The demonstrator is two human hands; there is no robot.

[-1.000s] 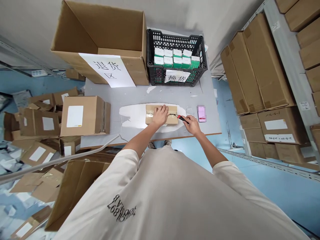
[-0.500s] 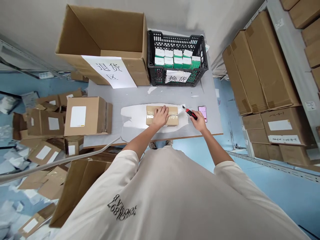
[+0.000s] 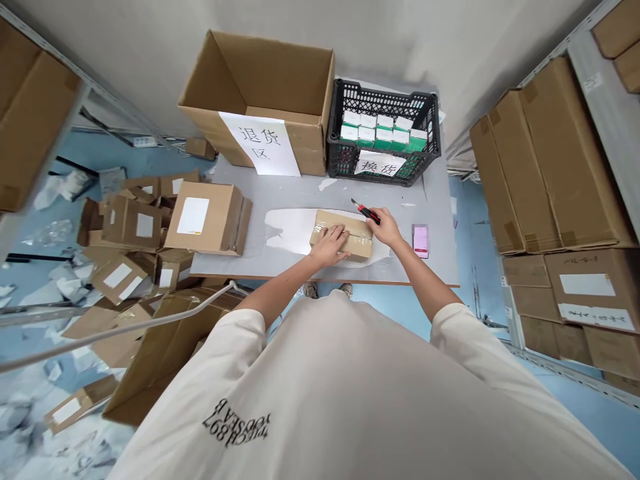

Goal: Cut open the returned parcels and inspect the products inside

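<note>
A small taped cardboard box (image 3: 358, 251) lies slightly turned on a white patch of the grey table (image 3: 240, 268). My left hand (image 3: 330, 247) rests on the left part of its top, fingers spread over the cardboard. Clear tape runs along the box's top. In my right hand (image 3: 386, 228) is a red and black utility knife (image 3: 369, 213), fingers wrapped round its handle. The blade points to the upper left, above the far right corner of the box. Right of that hand lies a phone (image 3: 421, 240) with a pink screen.
At the back stand a large open carton (image 3: 313, 143) with a paper sign and a black crate (image 3: 390, 175) of green and white boxes. A labelled carton (image 3: 207, 220) sits on the table's left. Discarded boxes (image 3: 130, 230) cover the left floor; shelves of cartons (image 3: 560, 167) stand right.
The small box has turned slightly clockwise. My right hand has brought the knife closer, from beside the box's right end to above its far right corner. The whole view has also shifted.
</note>
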